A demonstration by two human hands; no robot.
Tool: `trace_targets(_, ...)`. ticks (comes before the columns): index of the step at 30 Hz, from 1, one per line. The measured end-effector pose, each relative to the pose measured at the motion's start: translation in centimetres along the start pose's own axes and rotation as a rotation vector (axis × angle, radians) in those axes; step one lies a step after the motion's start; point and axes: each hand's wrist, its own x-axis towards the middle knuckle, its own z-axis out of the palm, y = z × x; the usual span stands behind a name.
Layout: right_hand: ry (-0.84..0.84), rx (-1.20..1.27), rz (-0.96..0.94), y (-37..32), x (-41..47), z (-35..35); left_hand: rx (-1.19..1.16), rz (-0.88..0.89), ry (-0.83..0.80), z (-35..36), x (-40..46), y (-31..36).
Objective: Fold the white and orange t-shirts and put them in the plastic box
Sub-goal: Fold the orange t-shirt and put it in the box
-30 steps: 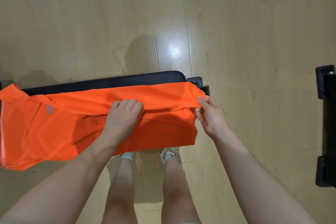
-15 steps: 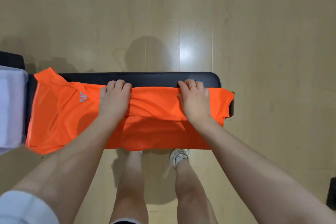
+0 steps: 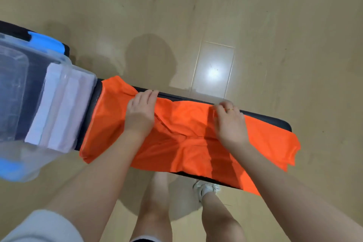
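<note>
Both hands lie palm-down on the orange t-shirt (image 3: 182, 141), which is spread along a narrow black bench (image 3: 271, 120). Left hand (image 3: 140, 113): fingers together and nearly straight, tips at the bench's far edge, pressing the cloth flat near the collar end. Right hand (image 3: 229, 122): also flat on the fabric, fingers reaching to the far edge, a gold ring (image 3: 230, 109) on one finger; whether the fingertips pinch a fold cannot be told, image blurred there. Neither hand visibly curls around the cloth.

Shirt covers most of the bench top. Its near side hangs over the near edge and its right end droops past the bench's right end. A crease runs across the middle between the two hands.

At the bench's left end sits a clear plastic box (image 3: 64, 61) with blue handles (image 3: 46, 42), touching or just beside the shirt's left edge. White t-shirt (image 3: 59, 112), folded, lies inside against the box's right wall.

Below: wooden floor (image 3: 255, 25), the person's bare legs, one white shoe (image 3: 206, 187).
</note>
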Motion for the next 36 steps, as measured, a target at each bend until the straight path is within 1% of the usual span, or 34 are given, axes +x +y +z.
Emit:
trace_targets(2,-0.045,0.046,-0.127,-4.3,1.3,0.8,0.050,0.011,0.032,-0.6,0.4,-3.4)
trace_targets(4,-0.034,0.054,-0.196,-8.2,2.8,1.5,0.100,0.019,0.023,-1.3,1.5,-6.5)
trace_targets(6,-0.058,0.028,-0.229,-11.2,4.2,2.1,0.094,0.026,-0.086,-1.7,2.7,-9.0)
trace_targets(7,-0.076,-0.002,-0.235,-12.3,4.7,2.3,0.091,0.032,-0.166,-1.8,3.3,-9.9)
trace_targets(9,-0.171,-0.069,-0.208,-14.1,5.6,2.3,0.152,0.054,-0.282,-1.7,4.5,-11.1)
trace_targets(11,-0.287,-0.090,-0.148,-15.2,6.1,2.4,0.233,0.065,-0.341,-2.4,5.6,-11.4)
trace_targets(13,-0.309,-0.135,-0.117,-15.6,6.4,2.7,0.298,0.074,-0.340,-3.1,6.3,-11.5)
trace_targets(15,-0.247,-0.153,-0.123,-15.9,6.6,2.9,0.336,0.079,-0.346,-3.7,6.8,-11.6)
trace_targets(17,-0.158,-0.175,-0.175,-16.2,6.7,2.7,0.357,0.117,-0.248,-4.2,6.4,-11.5)
trace_targets(18,-0.134,-0.195,-0.195,-16.3,6.6,2.4,0.412,0.161,-0.186,-4.8,6.0,-11.2)
trace_targets(20,-0.120,-0.213,-0.251,-16.2,6.1,2.0,0.466,0.216,-0.113,-5.5,5.2,-10.7)
trace_targets(21,-0.124,-0.207,-0.280,-16.0,5.5,2.1,0.477,0.253,-0.122,-5.4,4.5,-10.9)
trace_targets(22,-0.149,-0.199,-0.301,-16.0,4.8,2.2,0.484,0.265,-0.164,-5.0,3.6,-11.0)
trace_targets(24,-0.291,-0.152,-0.302,-16.1,3.5,2.5,0.550,0.320,-0.084,-3.8,1.6,-11.1)
trace_targets(25,-0.334,-0.106,-0.293,-16.1,2.9,2.8,0.533,0.337,-0.099,-2.9,0.9,-11.2)
trace_targets(26,-0.395,-0.054,-0.275,-16.0,2.4,2.9,0.488,0.300,-0.158,-2.6,0.4,-11.0)
trace_targets(27,-0.412,0.004,-0.241,-15.8,2.1,2.9,0.459,0.260,-0.211,-2.7,-0.4,-10.7)
trace_targets(28,-0.369,0.053,-0.194,-15.6,1.9,2.7,0.438,0.203,-0.261,-2.7,-1.0,-10.4)
trace_targets(30,-0.272,0.112,-0.059,-14.8,2.0,2.1,0.266,-0.013,-0.353,-2.5,-1.4,-9.9)
trace_targets(32,-0.207,0.124,0.098,-13.5,2.6,1.8,0.176,-0.081,-0.306,-2.6,-1.5,-9.3)
trace_targets(33,-0.190,0.118,0.160,-12.8,2.9,1.7,0.136,-0.091,-0.241,-2.6,-0.9,-9.0)
trace_targets(35,-0.209,0.114,0.247,-11.5,3.6,1.4,0.238,-0.078,-0.157,-2.7,0.4,-9.1)
trace_targets(36,-0.230,0.114,0.270,-11.1,3.9,1.3,0.245,-0.082,-0.201,-2.7,1.2,-9.1)
